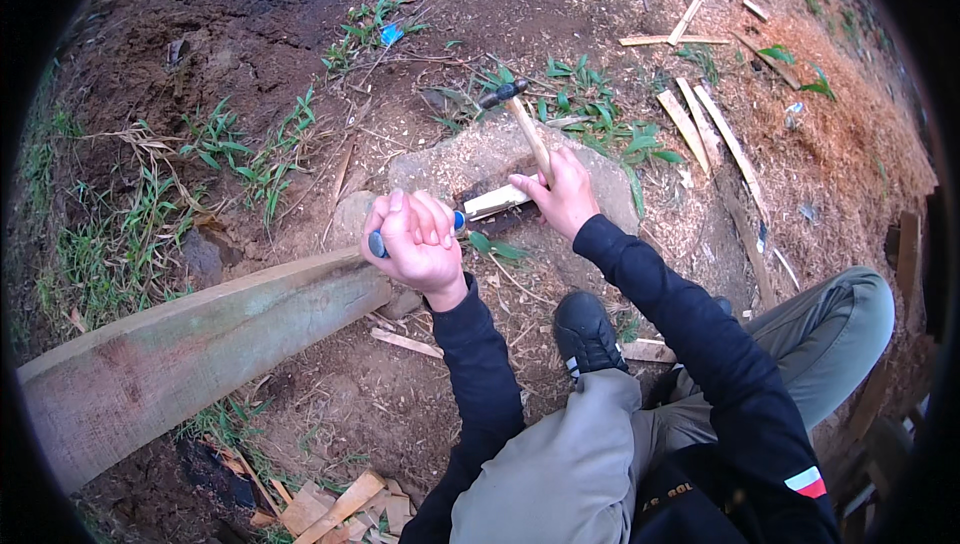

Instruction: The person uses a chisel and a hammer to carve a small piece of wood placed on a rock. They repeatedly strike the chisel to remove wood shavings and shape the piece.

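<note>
My left hand (413, 234) is closed around a blue-handled tool (376, 245), its rounded butt showing at one side of the fist and more blue at the other. Its working end is hard to make out, so I cannot tell its exact kind. In my right hand (567, 194) is a hammer (527, 132), gripped by its pale wooden handle, with the dark metal head pointing away from me. Between the hands lies a pale piece of wood (497, 201) over a flat stone (590, 224). My right thumb reaches its end.
A thick timber beam (200, 349) runs from the lower left toward my left hand. Wood strips (728, 144) lie at the right, beside reddish sawdust (840, 134). Wood offcuts (345, 509) are heaped at the lower left. My shoe (588, 332) stands near the stone.
</note>
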Demonstrator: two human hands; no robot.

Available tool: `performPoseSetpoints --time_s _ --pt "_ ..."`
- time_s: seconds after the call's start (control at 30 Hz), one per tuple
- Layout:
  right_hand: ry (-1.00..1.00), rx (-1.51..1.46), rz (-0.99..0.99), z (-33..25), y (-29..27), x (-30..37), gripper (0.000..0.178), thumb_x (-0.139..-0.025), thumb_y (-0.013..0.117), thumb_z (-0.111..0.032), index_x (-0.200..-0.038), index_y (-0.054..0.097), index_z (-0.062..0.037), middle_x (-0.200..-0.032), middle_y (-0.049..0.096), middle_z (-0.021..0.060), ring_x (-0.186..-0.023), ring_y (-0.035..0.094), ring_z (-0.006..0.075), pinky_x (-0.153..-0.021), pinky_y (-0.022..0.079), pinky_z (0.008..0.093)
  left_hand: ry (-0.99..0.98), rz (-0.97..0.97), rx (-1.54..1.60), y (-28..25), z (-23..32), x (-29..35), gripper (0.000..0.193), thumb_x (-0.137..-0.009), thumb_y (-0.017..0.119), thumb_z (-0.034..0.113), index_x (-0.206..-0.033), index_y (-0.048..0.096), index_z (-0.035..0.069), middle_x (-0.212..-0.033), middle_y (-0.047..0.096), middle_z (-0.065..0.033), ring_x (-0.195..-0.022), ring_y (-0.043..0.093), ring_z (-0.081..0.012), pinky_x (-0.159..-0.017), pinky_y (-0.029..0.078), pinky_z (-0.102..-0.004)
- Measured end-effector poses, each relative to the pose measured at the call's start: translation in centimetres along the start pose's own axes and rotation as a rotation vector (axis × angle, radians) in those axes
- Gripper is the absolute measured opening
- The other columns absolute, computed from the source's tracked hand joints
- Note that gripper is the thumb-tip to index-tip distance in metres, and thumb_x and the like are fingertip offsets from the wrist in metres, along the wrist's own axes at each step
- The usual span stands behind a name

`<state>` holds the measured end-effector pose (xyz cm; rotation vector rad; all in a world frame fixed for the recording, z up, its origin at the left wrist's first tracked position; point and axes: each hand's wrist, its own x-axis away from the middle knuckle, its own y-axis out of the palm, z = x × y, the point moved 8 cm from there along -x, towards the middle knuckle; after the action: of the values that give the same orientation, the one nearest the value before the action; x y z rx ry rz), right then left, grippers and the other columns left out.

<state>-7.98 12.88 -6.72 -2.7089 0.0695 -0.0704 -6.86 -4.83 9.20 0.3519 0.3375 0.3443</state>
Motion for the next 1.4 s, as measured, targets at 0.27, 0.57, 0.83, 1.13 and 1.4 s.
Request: performPoseSetpoints --time_s 0.27,0.57,0.83,1.13,1.4 --pt "-0.005 0.024 -0.011 -0.5 -0.1 -0.1 0.044 -0.081 0.078 -0.035 -0.077 0.053 0.0014 -0.080 0.051 0.0160 -0.074 0.056 0.0337 -0.069 0.046 0.0441 0.007 -0.095 -0.032 1.7 -0.2 -0.2 0.035 -0.092 0.044 0.007 -0.060 0.030 0.011 -0.046 0.028 0.0004 -0.033 0.027 -0.0086 -0.032 0.023 -0.0238" --pt "0.012 -0.004 -0.018 0.1 0.1 -0.1 0.046 -0.081 0.078 -0.036 -0.075 0.051 0.0010 -0.081 0.051 0.0164 -0.076 0.055 0.0339 -0.070 0.046 0.0445 -0.038 -0.165 -0.038 2.4 -0.6 -0.5 0.031 -0.092 0.043 0.006 -0.062 0.034 0.009 -0.047 0.029 0.0006 -0.035 0.030 -0.0088 -0.033 0.024 -0.0243" --pt "-0.019 0.019 -0.020 -0.1 0.2 -0.1 0.046 -0.081 0.078 -0.036 -0.076 0.051 0.0012 -0.080 0.051 0.0162 -0.076 0.055 0.0339 -0.070 0.046 0.0446 -0.044 -0.260 -0.127 3.9 -1.2 -1.3 0.029 -0.093 0.047 0.005 -0.066 0.037 0.008 -0.049 0.032 0.0012 -0.037 0.032 -0.0071 -0.035 0.025 -0.0240" --pt "-0.061 0.053 0.003 -0.7 0.1 -0.1 0.045 -0.080 0.079 -0.035 -0.079 0.053 0.0020 -0.080 0.051 0.0155 -0.073 0.055 0.0333 -0.068 0.046 0.0441 -0.131 -0.313 -0.097 5.3 -3.1 -1.8 0.030 -0.092 0.051 0.004 -0.067 0.035 0.009 -0.050 0.031 0.0031 -0.039 0.029 -0.0058 -0.036 0.024 -0.0237" --pt "-0.065 0.093 -0.021 -0.7 0.2 -0.2 0.044 -0.081 0.079 -0.034 -0.079 0.053 0.0022 -0.082 0.051 0.0160 -0.073 0.055 0.0334 -0.069 0.046 0.0439 -0.083 -0.199 -0.081 3.8 -2.7 -2.0 0.030 -0.091 0.051 0.005 -0.066 0.034 0.010 -0.048 0.028 0.0036 -0.035 0.028 -0.0068 -0.034 0.024 -0.0238"
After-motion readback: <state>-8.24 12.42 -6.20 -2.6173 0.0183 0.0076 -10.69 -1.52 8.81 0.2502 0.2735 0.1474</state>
